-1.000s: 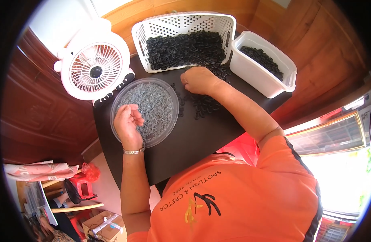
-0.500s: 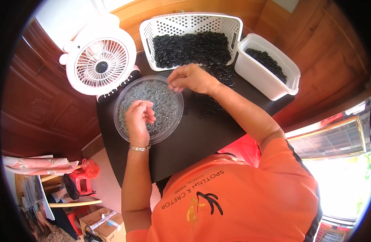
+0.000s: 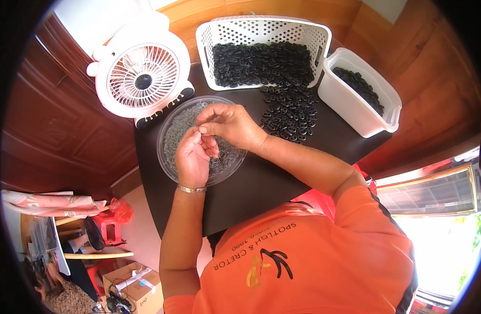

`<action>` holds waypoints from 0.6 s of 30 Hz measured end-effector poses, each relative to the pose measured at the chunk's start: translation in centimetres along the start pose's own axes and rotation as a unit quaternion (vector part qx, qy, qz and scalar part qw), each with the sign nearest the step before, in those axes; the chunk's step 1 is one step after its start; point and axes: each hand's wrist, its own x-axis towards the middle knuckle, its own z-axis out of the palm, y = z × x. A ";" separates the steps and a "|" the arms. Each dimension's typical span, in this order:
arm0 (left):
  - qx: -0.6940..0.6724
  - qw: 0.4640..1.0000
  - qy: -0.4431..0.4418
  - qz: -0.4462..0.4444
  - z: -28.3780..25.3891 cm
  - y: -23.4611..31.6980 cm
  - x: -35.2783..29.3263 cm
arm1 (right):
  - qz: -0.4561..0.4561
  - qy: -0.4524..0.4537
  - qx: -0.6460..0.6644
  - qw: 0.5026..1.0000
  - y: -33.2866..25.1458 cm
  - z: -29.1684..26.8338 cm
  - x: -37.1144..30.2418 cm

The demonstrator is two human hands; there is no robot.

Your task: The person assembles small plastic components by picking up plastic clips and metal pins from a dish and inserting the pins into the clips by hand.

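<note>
Over a round clear tub [image 3: 170,170] filled with small thin greyish pieces, my two hands meet at the fingertips. My left hand [image 3: 193,159] has its fingers curled in and the thumb and forefinger pinched. From the right, my right hand [image 3: 234,127] pinches at the same spot, thumb against forefinger. Whatever sits between the fingertips is too small to make out. Just right of the hands, many small black oval pieces with holes [image 3: 291,118] spill onto the dark table [image 3: 282,167] from a white perforated basket [image 3: 251,32] heaped with more of them.
A white tub [image 3: 350,107] with more black pieces stands right of the basket. The pink-and-white fan [image 3: 142,81] stands close behind the round tub at left. On the floor at lower left are a cardboard box [image 3: 138,293], a red stool [image 3: 111,230] and another person [image 3: 76,298].
My right hand has come left and down from the tub's far right rim to meet my left fingertips. The whole view has shifted slightly, so things appear farther right.
</note>
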 end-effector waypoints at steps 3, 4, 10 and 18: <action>0.004 1.000 -0.005 0.002 -0.6 0.0 0.0 | 0.013 -0.080 -0.001 0.997 0.3 -0.9 0.0; 0.010 1.000 0.009 0.000 -0.7 0.0 0.0 | 0.013 -0.080 0.001 0.997 0.3 -1.0 -0.2; 0.081 0.992 0.096 0.022 0.8 0.5 -0.3 | -0.096 -0.049 -0.181 0.978 -0.2 -1.0 -0.5; 0.177 0.977 0.105 0.055 0.9 0.3 -0.3 | -0.157 -0.014 -0.288 0.944 0.0 -1.3 -0.4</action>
